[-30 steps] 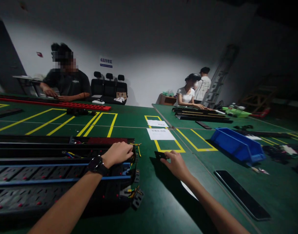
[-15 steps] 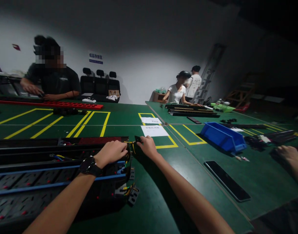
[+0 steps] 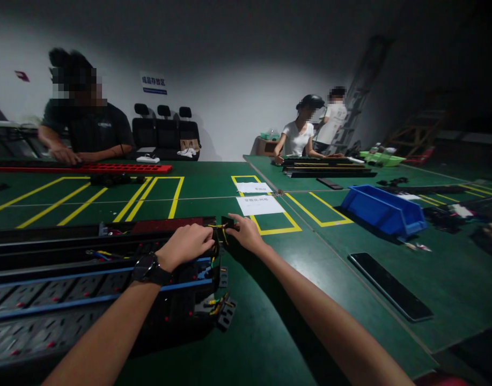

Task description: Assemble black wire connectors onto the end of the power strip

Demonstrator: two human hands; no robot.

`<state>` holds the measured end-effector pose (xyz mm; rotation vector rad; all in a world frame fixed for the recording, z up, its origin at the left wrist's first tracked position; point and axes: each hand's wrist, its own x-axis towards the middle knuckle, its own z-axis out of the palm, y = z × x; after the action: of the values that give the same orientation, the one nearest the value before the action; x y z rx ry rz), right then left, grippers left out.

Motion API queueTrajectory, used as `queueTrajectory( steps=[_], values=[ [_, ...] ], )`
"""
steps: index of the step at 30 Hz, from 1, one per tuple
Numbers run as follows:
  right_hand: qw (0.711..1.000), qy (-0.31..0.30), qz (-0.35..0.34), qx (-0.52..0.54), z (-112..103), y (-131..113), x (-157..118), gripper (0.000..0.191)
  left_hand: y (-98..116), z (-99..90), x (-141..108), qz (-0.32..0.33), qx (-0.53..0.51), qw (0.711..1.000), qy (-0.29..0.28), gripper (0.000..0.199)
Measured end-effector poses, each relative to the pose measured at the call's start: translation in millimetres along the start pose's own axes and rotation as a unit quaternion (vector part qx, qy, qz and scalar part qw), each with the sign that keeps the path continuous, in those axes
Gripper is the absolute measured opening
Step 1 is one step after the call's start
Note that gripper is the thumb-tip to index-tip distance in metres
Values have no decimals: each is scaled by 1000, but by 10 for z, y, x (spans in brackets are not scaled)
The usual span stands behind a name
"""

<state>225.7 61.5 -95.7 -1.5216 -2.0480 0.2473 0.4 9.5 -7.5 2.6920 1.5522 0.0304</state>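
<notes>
Long black strips with socket-like openings, blue edges and red dots (image 3: 56,292) lie side by side at the left. Over the right end of the far strip is my left hand (image 3: 187,244), a dark watch on its wrist; its fingers are curled near yellow wires (image 3: 219,228). My right hand (image 3: 246,234) pinches a small black end piece (image 3: 227,221) that joins these wires, just beyond the strip's end. Nearer me, a dark end block (image 3: 226,313) hangs on wires from another strip. Coloured wires (image 3: 103,254) show inside a strip.
A blue bin (image 3: 382,212) and a phone (image 3: 390,287) lie to the right on the green table. Paper labels (image 3: 259,205) lie ahead. People work across the table, and another person's hand shows at the right edge.
The view has shifted slightly. My right hand has changed its hold on the black end piece, with its fingers reaching further over it. The other person's hand at right has moved toward the edge.
</notes>
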Motion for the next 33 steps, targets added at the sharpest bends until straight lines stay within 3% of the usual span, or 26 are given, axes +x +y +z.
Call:
queueTrajectory(
  steps=[12, 22, 33],
  values=[
    [999, -26, -25, 10, -37, -70, -38, 58, 30, -40, -23, -5, -7, 1000, -9, 21],
    [999, 2, 15, -36, 93, -275, -94, 24, 35, -55, -30, -4, -5, 1000, -9, 21],
    [999, -15, -15, 27, 35, -271, -117, 25, 20, -33, -24, -5, 7, 1000, -4, 21]
  ],
)
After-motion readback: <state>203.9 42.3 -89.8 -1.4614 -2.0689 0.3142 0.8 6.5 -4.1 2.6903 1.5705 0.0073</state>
